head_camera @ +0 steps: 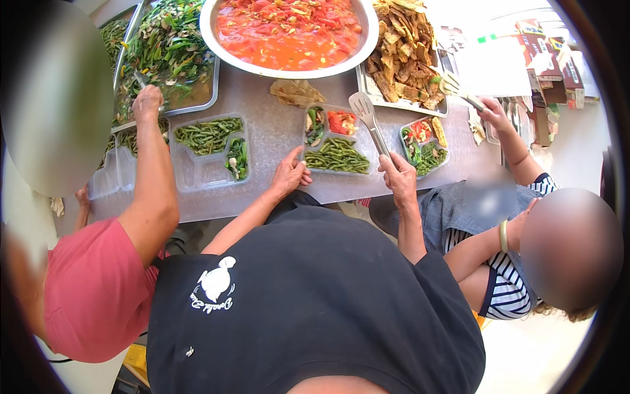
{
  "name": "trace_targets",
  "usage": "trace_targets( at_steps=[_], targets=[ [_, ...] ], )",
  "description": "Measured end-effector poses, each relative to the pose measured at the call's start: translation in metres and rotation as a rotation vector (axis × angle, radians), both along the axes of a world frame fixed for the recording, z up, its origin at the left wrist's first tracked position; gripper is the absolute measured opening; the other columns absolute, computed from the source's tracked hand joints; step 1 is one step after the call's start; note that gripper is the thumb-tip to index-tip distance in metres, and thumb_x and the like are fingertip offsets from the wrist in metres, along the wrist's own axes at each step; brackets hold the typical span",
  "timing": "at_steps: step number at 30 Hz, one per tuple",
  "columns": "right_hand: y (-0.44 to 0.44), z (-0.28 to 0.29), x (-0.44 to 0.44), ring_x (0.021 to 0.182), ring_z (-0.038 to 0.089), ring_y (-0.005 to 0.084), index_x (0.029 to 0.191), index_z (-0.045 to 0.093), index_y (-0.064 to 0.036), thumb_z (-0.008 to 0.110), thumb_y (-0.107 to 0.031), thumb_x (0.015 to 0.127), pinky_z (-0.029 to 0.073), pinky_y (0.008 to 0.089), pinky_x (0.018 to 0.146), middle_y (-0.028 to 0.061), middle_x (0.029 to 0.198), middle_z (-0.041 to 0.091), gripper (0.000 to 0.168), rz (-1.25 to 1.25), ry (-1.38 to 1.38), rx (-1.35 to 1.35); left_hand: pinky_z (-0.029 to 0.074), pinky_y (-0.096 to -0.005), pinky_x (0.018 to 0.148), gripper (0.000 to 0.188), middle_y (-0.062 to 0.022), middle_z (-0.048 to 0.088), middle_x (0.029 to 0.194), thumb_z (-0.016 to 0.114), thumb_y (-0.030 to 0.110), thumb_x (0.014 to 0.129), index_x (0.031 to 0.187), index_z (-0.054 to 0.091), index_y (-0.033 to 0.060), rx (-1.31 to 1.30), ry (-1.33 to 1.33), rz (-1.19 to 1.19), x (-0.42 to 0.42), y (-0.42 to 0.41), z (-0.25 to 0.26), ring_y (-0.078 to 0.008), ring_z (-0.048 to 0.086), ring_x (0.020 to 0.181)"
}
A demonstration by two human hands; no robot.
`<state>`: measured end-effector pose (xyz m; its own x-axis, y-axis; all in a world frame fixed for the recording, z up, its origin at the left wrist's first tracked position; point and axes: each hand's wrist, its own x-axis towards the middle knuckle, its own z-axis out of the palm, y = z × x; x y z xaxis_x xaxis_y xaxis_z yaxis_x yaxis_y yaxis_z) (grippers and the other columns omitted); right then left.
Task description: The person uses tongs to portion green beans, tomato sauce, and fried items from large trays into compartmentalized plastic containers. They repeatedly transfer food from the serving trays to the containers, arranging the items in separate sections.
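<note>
My right hand (399, 178) grips the handle of metal serving tongs (366, 113), whose slotted head points away from me. Beside the left edge of a clear plastic meal tray (363, 158) rests my left hand (290, 171), fingertips at its rim. That tray holds green beans (336, 155), tomato and egg (342, 122) and leafy greens with mushrooms (314, 125); its right compartment is bare. A second meal tray (184, 172), left of my hand, has green beans and greens. Beyond, a large metal bowl (289, 74) holds tomato and egg in red sauce.
At left, a co-worker in pink reaches a hand (147, 102) over a metal pan (212, 93) of greens. At right, another co-worker's hand (493, 113) holds tongs near a pan (403, 104) of browned slices. A filled meal tray (424, 147) lies nearby; boxes (546, 64) stand beyond.
</note>
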<state>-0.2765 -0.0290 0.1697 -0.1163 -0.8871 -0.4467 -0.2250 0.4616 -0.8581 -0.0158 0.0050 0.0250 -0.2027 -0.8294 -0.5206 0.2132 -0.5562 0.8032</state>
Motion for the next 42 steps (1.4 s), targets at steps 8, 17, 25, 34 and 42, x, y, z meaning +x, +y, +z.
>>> trace_targets(
  at_steps=[8,17,25,34,42],
  targets=[
    [-0.005,-0.005,0.026,0.048,0.042,0.0015,0.112,0.064,-0.002,0.066,-0.026,0.09,0.03,0.0177,0.041,-0.0006,0.071,0.058,0.032,0.044,-0.23,0.063,0.054,-0.0318,0.065,0.052,-0.0142,0.063,0.096,0.049,0.022,0.097,0.142,0.031,0.0017,-0.056,-0.154,-0.117,-0.025,-0.016,0.014,-0.0195,0.065,0.076],
    [-0.037,-0.012,0.055,0.047,0.043,0.002,0.107,0.066,-0.004,0.067,-0.028,0.09,0.03,0.0175,0.04,-0.0014,0.07,0.059,0.029,0.098,-0.379,0.048,0.055,-0.0285,0.067,0.03,-0.0117,0.063,0.096,0.051,0.023,0.098,0.121,0.051,0.0024,0.306,-0.062,0.292,0.098,0.107,0.056,-0.0177,0.065,0.077],
    [-0.051,-0.005,0.097,0.049,0.044,0.0018,0.096,0.064,-0.007,0.064,-0.031,0.092,0.031,0.0157,0.041,-0.0018,0.073,0.059,0.024,0.229,-0.4,0.03,0.057,-0.0316,0.067,0.032,-0.0169,0.06,0.097,0.052,0.024,0.098,0.114,0.039,-0.001,0.154,-0.221,0.945,0.151,0.112,0.016,-0.0227,0.066,0.08],
    [-0.055,-0.005,0.106,0.051,0.045,0.0024,0.096,0.065,-0.007,0.066,-0.033,0.091,0.032,0.0149,0.043,-0.0018,0.073,0.059,0.027,0.223,-0.359,0.035,0.055,-0.0296,0.043,0.024,-0.0165,0.059,0.077,0.054,0.009,0.092,0.099,0.035,-0.0029,0.108,-0.391,0.968,0.154,0.091,0.012,-0.0228,0.066,0.055],
    [-0.062,-0.008,0.073,0.047,0.041,0.0018,0.108,0.066,-0.003,0.067,-0.03,0.09,0.029,0.0167,0.04,-0.0014,0.073,0.058,0.033,0.176,-0.239,-0.04,0.048,-0.0417,0.057,0.022,-0.0173,0.061,0.068,0.062,0.019,0.086,0.094,0.056,-0.001,-0.013,-0.879,0.12,0.213,0.09,0.024,-0.0285,0.063,0.059]
  ],
)
